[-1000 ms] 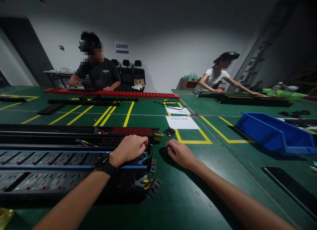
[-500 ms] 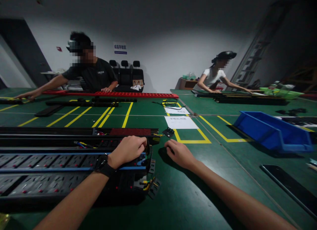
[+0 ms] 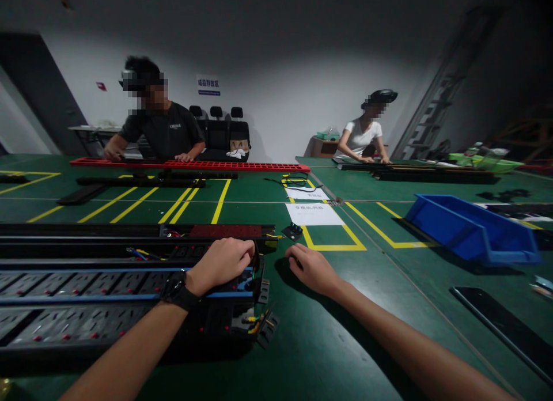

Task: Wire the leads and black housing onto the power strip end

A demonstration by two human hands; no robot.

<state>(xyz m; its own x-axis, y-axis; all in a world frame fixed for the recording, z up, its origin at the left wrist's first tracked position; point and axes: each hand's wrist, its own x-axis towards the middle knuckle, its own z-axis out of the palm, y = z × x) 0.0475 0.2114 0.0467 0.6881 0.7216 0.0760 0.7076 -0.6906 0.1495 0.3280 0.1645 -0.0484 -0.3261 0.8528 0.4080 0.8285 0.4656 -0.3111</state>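
Phone (image 3: 501, 329): flat on the green table (image 3: 328, 343), at 4 o'clock from your right hand (image 3: 314, 268).
Front strip (image 3: 78, 326): the nearest of the socket strips, at 8 o'clock from that hand, your left forearm across it; a loose end plate (image 3: 266, 330) with coloured wires stands tilted at its tip.
Blue-edged strip (image 3: 103, 283): just beyond, lying lengthwise towards 9 o'clock, its tip under your left hand.
Left hand (image 3: 222, 265): watch (image 3: 179, 291) on the wrist; your fingers bend down over that tip, and you cannot tell from here whether they grip it.
Right hand: resting by the table surface, apart from the strips; your fingers are half curled, and whether anything sits inside cannot be told.
Small black part (image 3: 294, 232): on the table at 11 o'clock, near your right fingertips.
Blue bin (image 3: 462, 228): at 2 o'clock, tilted in view.
Paper sheets (image 3: 315, 215): two, at 12 o'clock, beyond the black part.
Red rail (image 3: 259, 167): at 11 o'clock, across the far side; a co-worker in a dark shirt (image 3: 166, 130) has both hands by it.
Black rails (image 3: 432, 175): at 1 o'clock, with a co-worker in a white shirt (image 3: 365, 139) behind them.
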